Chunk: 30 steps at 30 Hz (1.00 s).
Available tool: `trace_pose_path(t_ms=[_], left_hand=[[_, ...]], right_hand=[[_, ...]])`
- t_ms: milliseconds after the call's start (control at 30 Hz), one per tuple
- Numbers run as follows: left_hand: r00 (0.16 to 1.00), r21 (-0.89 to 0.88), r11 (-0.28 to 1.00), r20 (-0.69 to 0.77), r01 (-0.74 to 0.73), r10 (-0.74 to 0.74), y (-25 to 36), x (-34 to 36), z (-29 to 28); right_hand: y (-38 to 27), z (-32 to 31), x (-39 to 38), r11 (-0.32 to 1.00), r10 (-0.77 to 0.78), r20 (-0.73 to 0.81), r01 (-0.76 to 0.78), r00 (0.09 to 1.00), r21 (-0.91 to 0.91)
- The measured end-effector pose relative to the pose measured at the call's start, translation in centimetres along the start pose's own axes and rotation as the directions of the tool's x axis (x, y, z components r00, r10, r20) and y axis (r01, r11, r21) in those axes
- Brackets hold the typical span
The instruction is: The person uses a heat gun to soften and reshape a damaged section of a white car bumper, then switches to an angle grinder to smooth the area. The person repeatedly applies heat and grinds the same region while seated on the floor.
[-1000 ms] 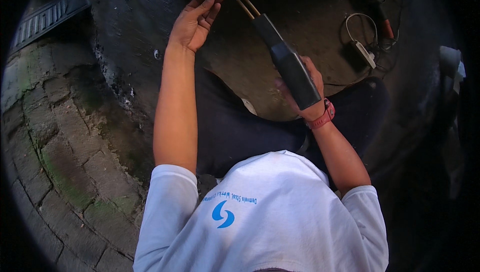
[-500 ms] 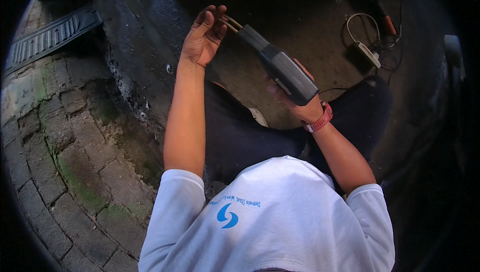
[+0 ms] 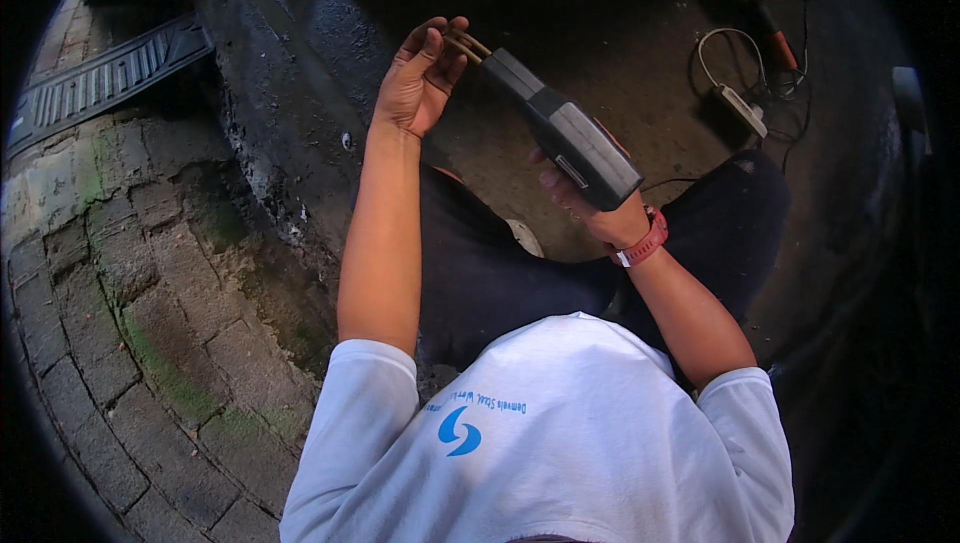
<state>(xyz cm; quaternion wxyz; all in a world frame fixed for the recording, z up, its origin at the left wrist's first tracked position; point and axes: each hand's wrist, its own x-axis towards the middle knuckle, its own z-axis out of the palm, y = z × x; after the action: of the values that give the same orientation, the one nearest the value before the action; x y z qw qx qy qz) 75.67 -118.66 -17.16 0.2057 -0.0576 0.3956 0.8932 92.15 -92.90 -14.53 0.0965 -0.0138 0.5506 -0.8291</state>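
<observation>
"Where's the black tool (image 3: 565, 133)?"
"Between the hands, the right hand (image 3: 623, 221) wrapped around it. Its prongs (image 3: 478, 45), apart from the left hand (image 3: 417, 80) a second earlier, now reach that half-curled grip; whether pinched, can't tell."

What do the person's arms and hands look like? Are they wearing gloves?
No gloves! The left hand and right hand are both bare. Short, loose white sleeves cover the upper arms, with no markings that I can see. The forearms are uncovered, but a red wristband, like a watch strap, circles the right one near the hand.
</observation>
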Motion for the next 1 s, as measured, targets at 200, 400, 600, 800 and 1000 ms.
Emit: trace_pose_path(t_ms=[200,400,600,800,1000], left_hand=[[1.000,0.080,0.996,0.001,-0.026,0.026,0.0,0.1,0.4],[0.993,0.236,0.965,-0.018,-0.111,0.118,-0.3,0.1,1.1],[0.988,0.351,0.929,-0.044,-0.121,0.145,-0.4,-0.1,1.7],[0.974,0.443,0.882,-0.072,-0.162,0.215,-0.7,-0.3,2.2],[0.963,0.490,0.852,-0.082,-0.186,0.257,-1.1,-0.1,2.3]], right_hand=[[0.3,-0.5,-0.3,0.994,0.002,-0.012,-0.003,1.000,-0.108],[0.6,-1.0,-0.5,0.991,0.092,0.019,-0.094,0.996,0.094],[0.2,-0.8,-0.3,0.984,0.142,-0.049,-0.135,0.989,0.114],[-0.6,-0.3,-0.2,0.987,0.148,-0.064,-0.143,0.987,0.079],[-0.4,-0.2,-0.2,0.982,0.166,-0.058,-0.160,0.984,0.097]])
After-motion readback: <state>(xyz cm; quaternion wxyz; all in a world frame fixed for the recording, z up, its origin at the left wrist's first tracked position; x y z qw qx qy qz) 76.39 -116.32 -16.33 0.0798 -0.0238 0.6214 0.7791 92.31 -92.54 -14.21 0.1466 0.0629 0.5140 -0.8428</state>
